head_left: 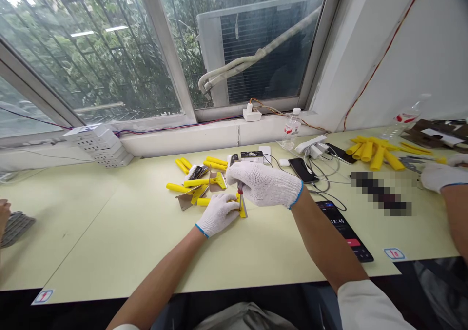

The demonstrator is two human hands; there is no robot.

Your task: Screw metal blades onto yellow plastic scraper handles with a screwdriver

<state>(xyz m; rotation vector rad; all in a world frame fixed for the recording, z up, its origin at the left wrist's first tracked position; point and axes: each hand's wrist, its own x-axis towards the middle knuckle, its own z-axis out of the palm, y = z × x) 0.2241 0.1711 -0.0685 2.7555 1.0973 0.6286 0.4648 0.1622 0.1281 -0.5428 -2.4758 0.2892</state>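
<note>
Well, the yellow scraper [242, 208] sits just above the pale green desk [109, 237], grasped in my white-gloved left hand [218, 214]; my gloved right hand [263, 184] clenches a red-handled screwdriver [240, 189], its tip at the scraper; more yellow scrapers [195, 184] lie just beyond.

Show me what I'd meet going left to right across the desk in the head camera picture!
white power strips → yellow scrapers → right hand → yellow tubes → another person's gloved hand
</note>
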